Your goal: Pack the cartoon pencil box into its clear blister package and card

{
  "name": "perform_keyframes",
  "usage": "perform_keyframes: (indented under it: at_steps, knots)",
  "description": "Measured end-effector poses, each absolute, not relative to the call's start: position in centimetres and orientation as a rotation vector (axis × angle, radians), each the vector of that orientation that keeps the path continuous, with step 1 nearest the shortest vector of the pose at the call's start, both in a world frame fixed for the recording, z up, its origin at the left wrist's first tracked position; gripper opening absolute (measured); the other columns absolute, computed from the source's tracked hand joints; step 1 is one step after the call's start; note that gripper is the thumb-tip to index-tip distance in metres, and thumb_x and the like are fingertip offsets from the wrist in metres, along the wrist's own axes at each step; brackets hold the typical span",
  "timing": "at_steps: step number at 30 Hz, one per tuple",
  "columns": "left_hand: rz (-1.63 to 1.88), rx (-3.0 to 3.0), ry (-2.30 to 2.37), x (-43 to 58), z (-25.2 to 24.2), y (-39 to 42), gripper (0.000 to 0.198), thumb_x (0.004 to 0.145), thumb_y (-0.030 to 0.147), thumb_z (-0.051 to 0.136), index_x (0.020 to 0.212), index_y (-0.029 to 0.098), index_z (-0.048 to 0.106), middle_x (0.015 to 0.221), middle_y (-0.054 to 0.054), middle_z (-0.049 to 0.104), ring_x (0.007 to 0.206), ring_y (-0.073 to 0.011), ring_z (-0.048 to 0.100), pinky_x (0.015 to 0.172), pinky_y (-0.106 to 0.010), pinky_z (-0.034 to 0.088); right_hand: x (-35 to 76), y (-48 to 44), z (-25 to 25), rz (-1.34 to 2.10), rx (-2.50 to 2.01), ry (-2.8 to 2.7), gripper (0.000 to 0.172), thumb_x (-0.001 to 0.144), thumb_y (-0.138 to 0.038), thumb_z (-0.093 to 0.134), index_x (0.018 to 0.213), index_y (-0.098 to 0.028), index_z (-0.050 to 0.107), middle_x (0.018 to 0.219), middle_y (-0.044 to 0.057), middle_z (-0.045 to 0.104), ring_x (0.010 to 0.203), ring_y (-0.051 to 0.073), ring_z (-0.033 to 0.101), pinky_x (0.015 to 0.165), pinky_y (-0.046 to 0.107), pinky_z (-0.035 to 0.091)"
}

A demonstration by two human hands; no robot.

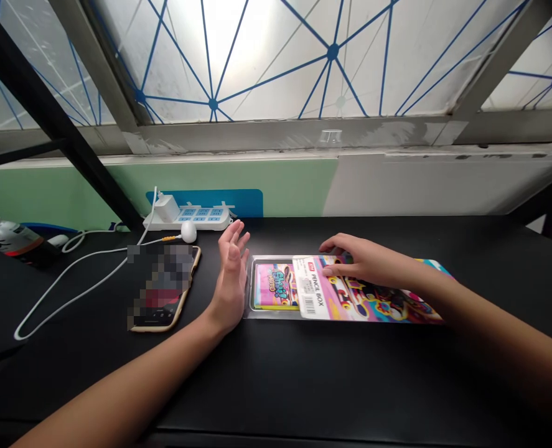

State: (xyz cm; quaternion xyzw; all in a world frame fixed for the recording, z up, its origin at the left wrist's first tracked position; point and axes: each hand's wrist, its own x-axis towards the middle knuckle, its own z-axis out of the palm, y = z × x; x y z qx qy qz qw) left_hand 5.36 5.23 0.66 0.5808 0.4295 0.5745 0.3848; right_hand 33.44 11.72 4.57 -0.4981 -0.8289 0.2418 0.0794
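A clear plastic tray (249, 292) lies flat on the black tabletop, with a pink illustrated pencil box (276, 286) inside its left part. A colourful printed card (341, 305), labelled "PENCIL BOX" beside a barcode, covers the right part. My left hand (231, 280) stands on its edge against the tray's left end, fingers stretched and holding nothing. Over the card's upper edge lies my right hand (355, 258), thumb on the printed face and fingers apart from it; some of its fingertips are hidden. The wrist covers part of the card's right end.
Left of my left hand lies a phone (182, 311) in a tan case, its screen blurred. Behind it are a white power strip (205, 218), a white cable (46, 305) and a round white plug-like piece (188, 232). A bottle (12, 236) leans at far left. Windows line the back.
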Motion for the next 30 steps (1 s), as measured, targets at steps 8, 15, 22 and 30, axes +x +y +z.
perform_keyframes:
  at_steps: [8,15,22,30]
  knots:
    - [1.533,1.398,1.051,5.3,0.9,5.0,0.053,0.105,0.060,0.022,0.149,0.032,0.029,0.166,-0.007,0.027,0.153,-0.0244,0.027,0.124,-0.050,0.024,23.0,11.9,5.9,0.514,-1.332,-2.776,0.056,0.090,-0.065,0.054,0.122,-0.021,0.068,0.127,0.015,0.064,0.099,0.034,0.066,0.087,0.046,0.050]
    - [1.354,1.055,1.335,4.7,0.5,6.1,0.062,0.087,0.010,0.046,0.144,0.031,0.033,0.156,-0.011,0.039,0.148,-0.0232,0.039,0.117,-0.047,0.040,25.6,11.4,5.3,0.141,-1.292,-2.698,0.057,0.091,-0.067,0.053,0.127,-0.024,0.065,0.155,0.016,0.042,0.111,0.037,0.065,0.098,0.053,0.047]
    - [1.324,0.805,1.136,4.8,1.3,6.4,0.073,0.085,0.004,0.054,0.145,0.037,0.029,0.141,-0.014,0.056,0.130,-0.0292,0.061,0.077,-0.035,0.063,38.0,10.9,3.1,0.372,-1.548,-2.321,0.053,0.088,-0.072,0.052,0.114,-0.027,0.067,0.144,0.012,0.054,0.112,0.036,0.063,0.092,0.050,0.052]
    - [1.352,0.782,1.156,5.0,1.2,6.8,0.070,0.088,0.006,0.060,0.145,0.035,0.032,0.134,-0.013,0.066,0.121,-0.0282,0.068,0.072,-0.031,0.064,38.5,10.5,3.0,0.697,-1.568,-2.262,0.047,0.092,-0.066,0.052,0.105,-0.025,0.068,0.107,0.009,0.074,0.093,0.029,0.067,0.075,0.040,0.052]
